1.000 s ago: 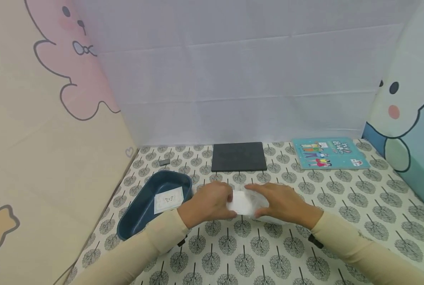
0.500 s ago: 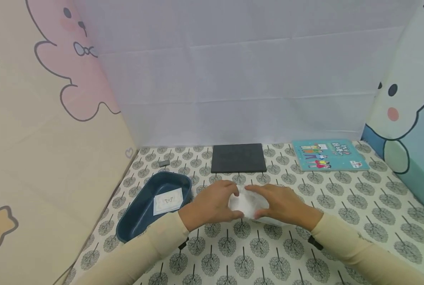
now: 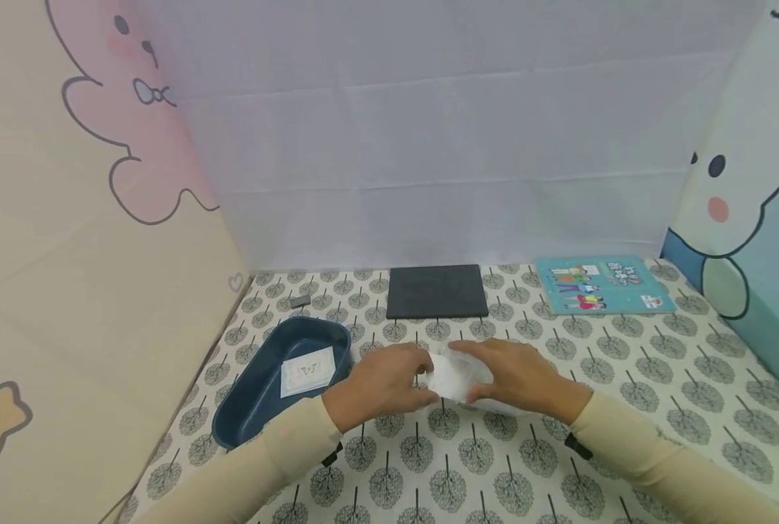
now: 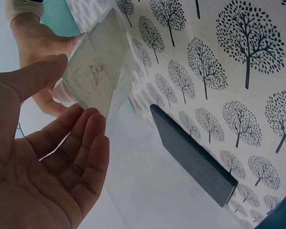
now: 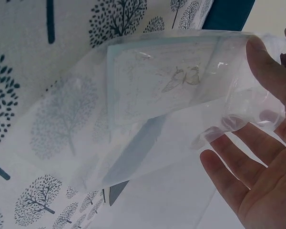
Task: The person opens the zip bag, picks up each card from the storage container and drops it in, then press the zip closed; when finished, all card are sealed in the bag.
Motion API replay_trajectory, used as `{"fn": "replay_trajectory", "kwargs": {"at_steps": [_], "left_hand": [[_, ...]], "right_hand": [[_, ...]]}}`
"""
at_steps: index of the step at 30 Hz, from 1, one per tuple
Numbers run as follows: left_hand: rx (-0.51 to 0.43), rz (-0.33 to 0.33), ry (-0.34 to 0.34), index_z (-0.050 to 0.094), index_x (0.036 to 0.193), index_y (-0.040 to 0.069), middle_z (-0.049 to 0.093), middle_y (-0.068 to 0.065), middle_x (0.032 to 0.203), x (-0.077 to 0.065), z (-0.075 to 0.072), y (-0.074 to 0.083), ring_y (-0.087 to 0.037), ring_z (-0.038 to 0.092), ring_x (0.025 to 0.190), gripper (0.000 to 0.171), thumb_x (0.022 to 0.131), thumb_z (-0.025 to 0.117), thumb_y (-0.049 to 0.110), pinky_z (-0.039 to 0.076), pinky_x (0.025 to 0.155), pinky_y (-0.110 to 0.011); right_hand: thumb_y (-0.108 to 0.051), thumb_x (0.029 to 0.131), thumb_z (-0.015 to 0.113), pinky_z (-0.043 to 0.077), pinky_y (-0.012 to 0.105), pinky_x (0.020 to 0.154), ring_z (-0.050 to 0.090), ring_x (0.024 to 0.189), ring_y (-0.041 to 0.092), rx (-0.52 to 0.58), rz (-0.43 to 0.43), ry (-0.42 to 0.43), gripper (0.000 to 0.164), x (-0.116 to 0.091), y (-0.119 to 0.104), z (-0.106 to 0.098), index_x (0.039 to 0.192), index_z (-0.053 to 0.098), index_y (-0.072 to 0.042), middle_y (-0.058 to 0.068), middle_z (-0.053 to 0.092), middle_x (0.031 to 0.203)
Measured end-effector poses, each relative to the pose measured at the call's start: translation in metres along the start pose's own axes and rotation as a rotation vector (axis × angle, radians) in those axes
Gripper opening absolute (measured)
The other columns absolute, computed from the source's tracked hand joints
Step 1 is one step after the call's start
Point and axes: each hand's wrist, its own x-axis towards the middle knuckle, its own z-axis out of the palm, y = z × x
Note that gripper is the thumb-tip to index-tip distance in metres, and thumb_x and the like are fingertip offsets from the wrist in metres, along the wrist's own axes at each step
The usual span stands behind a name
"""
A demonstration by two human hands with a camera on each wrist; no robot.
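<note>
1. Left hand (image 3: 387,382): we see thumb and fingers curled to the two corners of the card (image 4: 93,78), pinching it by its near end.
2. Right hand (image 3: 518,371): it grasps the bag (image 5: 167,138) near the mouth, thumb on one edge and fingers along the other.
3. Card: it lies between the hands, above the cloth, most of its length within the clear bag; we note a butterfly printed on its face.
4. Tray (image 3: 258,393): beside the left forearm, it holds a second card (image 3: 308,372), butterfly-marked likewise.
5. Step in hand, as we judge it: passing the card through the bag's mouth; we cannot tell whether inward or outward.
6. Next move, in our judgement: it calls for a wide mouth on the right and a straight, level push or pull on the left, lest a corner snag the thin film.
</note>
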Motion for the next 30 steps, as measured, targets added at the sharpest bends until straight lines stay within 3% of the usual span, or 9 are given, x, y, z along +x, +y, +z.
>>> {"fn": "replay_trajectory", "kwargs": {"at_steps": [8,12,16,20,30], "left_hand": [[0.052,-0.003,-0.086,0.073,0.122,0.019,0.066,0.006,0.117,0.009,0.008,0.011,-0.008,0.061,0.091,0.055,0.077,0.085,0.049,0.053,0.072,-0.027],[0.067,0.021,-0.135,0.069,0.13,0.02,0.063,0.005,0.13,0.013,0.013,0.015,-0.013,0.06,0.114,0.058,0.08,0.085,0.044,0.053,0.084,-0.029],[0.089,0.061,-0.171,0.064,0.136,0.017,0.06,0.003,0.136,0.015,0.018,0.017,-0.016,0.055,0.124,0.059,0.084,0.082,0.037,0.052,0.092,-0.032],[0.1,0.107,-0.151,0.062,0.138,0.017,0.059,0.002,0.137,0.015,0.018,0.014,-0.016,0.055,0.125,0.059,0.085,0.082,0.034,0.05,0.095,-0.031],[0.097,0.082,-0.11,0.065,0.134,0.02,0.058,0.002,0.137,0.007,0.01,-0.001,-0.016,0.053,0.126,0.05,0.087,0.079,0.029,0.052,0.092,-0.032]], "right_hand": [[-0.052,0.073,0.083,0.055,0.034,0.066,0.068,0.088,0.02,-0.002,-0.034,0.02,0.083,0.0,0.0,0.001,0.143,0.056,-0.018,0.009,0.071,0.113],[-0.053,0.075,0.081,0.054,0.034,0.065,0.068,0.089,0.02,0.001,-0.031,0.014,0.081,0.0,-0.001,-0.001,0.144,0.055,-0.019,0.01,0.071,0.115],[-0.049,0.075,0.084,0.053,0.033,0.063,0.068,0.087,0.02,0.008,-0.022,0.003,0.082,0.001,-0.003,-0.001,0.145,0.054,-0.019,0.011,0.07,0.116],[-0.046,0.074,0.086,0.054,0.033,0.063,0.068,0.085,0.019,0.008,-0.037,0.012,0.083,0.001,-0.002,0.0,0.145,0.054,-0.018,0.01,0.071,0.115],[-0.049,0.072,0.086,0.051,0.03,0.06,0.065,0.079,0.015,-0.011,-0.032,0.017,0.083,-0.001,0.001,0.0,0.143,0.056,-0.018,0.009,0.071,0.111]]}}
